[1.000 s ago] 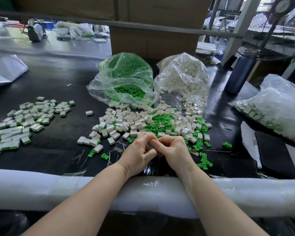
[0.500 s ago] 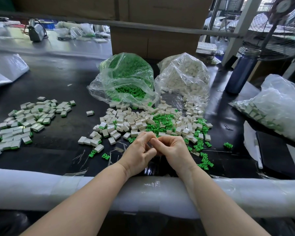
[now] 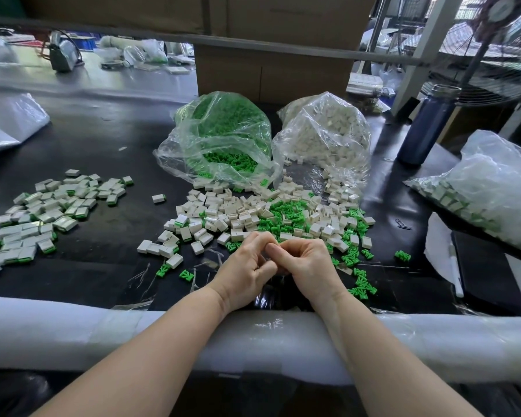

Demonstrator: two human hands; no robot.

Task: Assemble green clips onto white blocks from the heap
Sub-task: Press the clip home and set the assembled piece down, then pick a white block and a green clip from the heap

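Note:
My left hand and my right hand meet knuckle to knuckle at the near edge of the heap. Both have their fingers curled tight and their thumbs tucked in. Whatever they pinch between them is hidden by the fingers. Just beyond them lies the mixed heap of white blocks and loose green clips. More green clips trail off to the right of my right hand. A pile of blocks fitted with green clips lies at the left.
An open bag of green clips and a bag of white blocks stand behind the heap. A bag of finished pieces sits at the right, near a blue bottle. A padded white rail runs along the table's front edge.
Both hands stay pressed together at the same spot with only slight finger movement. The heap and piles have not moved.

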